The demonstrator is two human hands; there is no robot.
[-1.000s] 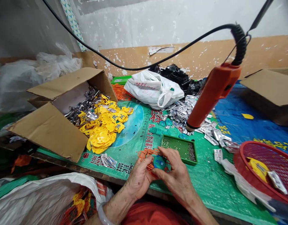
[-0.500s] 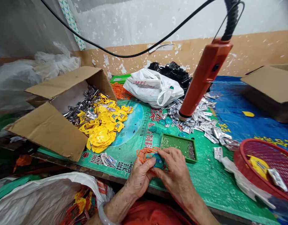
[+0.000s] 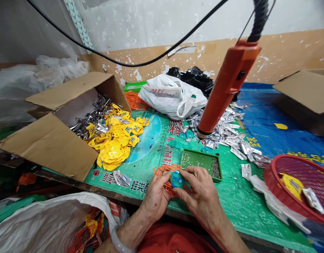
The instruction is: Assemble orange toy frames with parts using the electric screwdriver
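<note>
Head view: a green printed sheet point(image 3: 243, 203) covers the table in front of the person.
Carton: the open cardboard box point(image 3: 51, 144) lies at the left, dark metallic pieces in its mouth and yellow pieces point(image 3: 114, 147) spilling out.
Driver: the orange power tool point(image 3: 229, 88) hangs tip down above the table, beyond the right hand point(image 3: 202, 188).
Basket: the red mesh basket point(image 3: 317, 184) at the right holds a yellow piece and a silver packet.
Left hand: the left hand point(image 3: 156, 193) is clamped on the orange lattice point(image 3: 161, 171), thumb on top.
Right hand: its thumb and forefinger close on the right side of the held work.
Tray: the green tray point(image 3: 197, 160), just beyond the right hand, holds small metal bits.
Teal piece: the teal piece point(image 3: 177, 179) sits between both hands, over the lattice, near the table's front edge.
</note>
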